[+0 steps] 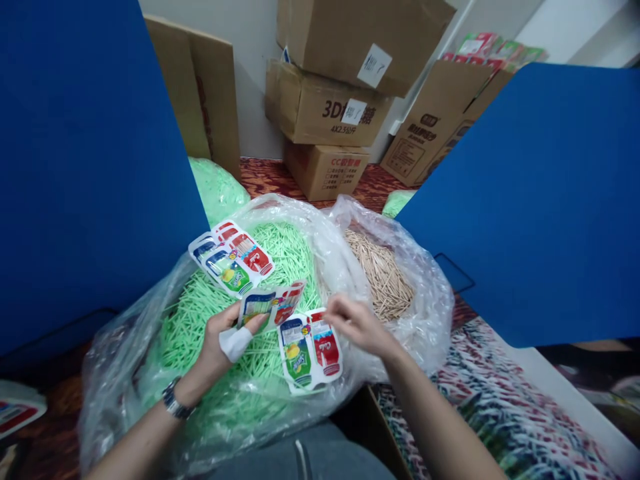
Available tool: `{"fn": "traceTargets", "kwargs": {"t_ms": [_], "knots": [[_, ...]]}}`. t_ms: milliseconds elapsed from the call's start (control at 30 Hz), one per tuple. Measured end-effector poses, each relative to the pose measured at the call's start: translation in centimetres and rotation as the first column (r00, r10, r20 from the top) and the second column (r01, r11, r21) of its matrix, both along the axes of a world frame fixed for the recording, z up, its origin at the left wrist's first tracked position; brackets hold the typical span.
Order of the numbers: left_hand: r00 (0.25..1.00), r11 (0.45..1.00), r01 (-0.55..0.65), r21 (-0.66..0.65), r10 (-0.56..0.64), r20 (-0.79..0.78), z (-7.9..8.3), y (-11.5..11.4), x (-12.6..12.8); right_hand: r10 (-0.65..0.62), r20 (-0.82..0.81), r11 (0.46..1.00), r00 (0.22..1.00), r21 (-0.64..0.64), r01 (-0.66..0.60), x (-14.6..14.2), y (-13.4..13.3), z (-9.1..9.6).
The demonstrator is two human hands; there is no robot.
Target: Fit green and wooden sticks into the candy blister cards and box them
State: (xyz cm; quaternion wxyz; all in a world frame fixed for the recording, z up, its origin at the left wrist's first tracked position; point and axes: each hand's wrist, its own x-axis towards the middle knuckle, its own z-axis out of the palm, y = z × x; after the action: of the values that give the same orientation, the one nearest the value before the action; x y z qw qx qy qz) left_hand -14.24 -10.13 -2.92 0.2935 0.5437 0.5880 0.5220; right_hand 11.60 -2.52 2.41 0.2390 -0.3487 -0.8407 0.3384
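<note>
Presently, head view: left hand (219,333) clamped on a printed packet (258,305) above green sticks (187,323); right hand (361,325) curled, can't tell if gripping, beside near packet (311,351); brown sticks (383,275) far right.

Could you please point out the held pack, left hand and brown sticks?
Held pack (273,304): head view, near where its two halves meet.
Left hand (217,345): head view, beside its white patch (235,343).
Brown sticks (383,275): head view, middle of the pile.

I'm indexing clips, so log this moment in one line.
left grip: closed on printed pack; right grip: near lower pack, hold unclear; green sticks: bagged; brown sticks: bagged, to their right
</note>
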Motion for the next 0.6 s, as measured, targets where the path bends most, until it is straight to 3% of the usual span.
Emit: {"fn": "traceTargets", "kwargs": {"t_ms": [33, 100, 133, 167, 200, 267, 300, 333, 400, 467, 600], "knots": [[1.000, 1.000, 0.000, 0.003, 0.000, -0.003, 0.0, 0.0, 0.0, -0.193, -0.101, 0.977, 0.976, 0.072, 0.200, 1.1, 0.8, 0.6], [1.000, 1.000, 0.005, 0.003, -0.005, -0.016, 0.0, 0.1, 0.1, -0.503, -0.246, 0.787, 0.828, 0.266, 0.557, 2.6, 2.1, 1.2], [1.000, 1.000, 0.007, 0.003, -0.007, -0.021, 0.0, 0.1, 0.1, -0.571, -0.274, 0.692, 0.774, 0.347, 0.633, 2.8, 2.5, 1.2], [1.000, 1.000, 0.004, 0.004, -0.004, -0.025, 0.0, 0.2, 0.2, -0.583, -0.248, 0.659, 0.773, 0.413, 0.629, 2.6, 2.7, 1.0], [1.000, 1.000, 0.000, 0.003, 0.001, -0.026, 0.0, 0.2, 0.2, -0.544, -0.166, 0.700, 0.823, 0.450, 0.554, 2.1, 2.7, 0.6], [1.000, 1.000, -0.010, -0.002, 0.010, -0.017, 0.0, 0.2, 0.3, -0.336, 0.098, 0.873, 0.937, 0.406, 0.271, 0.2, 2.5, -0.7], [1.000, 1.000, -0.011, -0.003, 0.011, -0.007, 0.0, 0.1, 0.3, -0.216, 0.233, 0.931, 0.948, 0.340, 0.129, -1.0, 2.3, -1.6], [1.000, 1.000, -0.007, -0.005, 0.007, 0.006, 0.1, 0.1, 0.3, -0.136, 0.352, 0.957, 0.926, 0.288, 0.031, -2.3, 2.2, -2.4], [0.999, 1.000, 0.008, -0.005, -0.008, 0.036, 0.2, -0.1, 0.3, -0.067, 0.521, 0.971, 0.851, 0.230, -0.064, -4.5, 2.0, -4.0], [0.998, 1.000, 0.023, -0.012, -0.022, 0.058, 0.4, -0.3, 0.3, -0.052, 0.594, 0.971, 0.803, 0.216, -0.097, -5.8, 2.2, -5.1], [0.991, 0.999, 0.031, -0.035, -0.026, 0.135, 0.8, -0.4, 0.4, -0.066, 0.593, 0.967, 0.802, 0.237, -0.096, -5.4, 3.1, -5.5]]}}
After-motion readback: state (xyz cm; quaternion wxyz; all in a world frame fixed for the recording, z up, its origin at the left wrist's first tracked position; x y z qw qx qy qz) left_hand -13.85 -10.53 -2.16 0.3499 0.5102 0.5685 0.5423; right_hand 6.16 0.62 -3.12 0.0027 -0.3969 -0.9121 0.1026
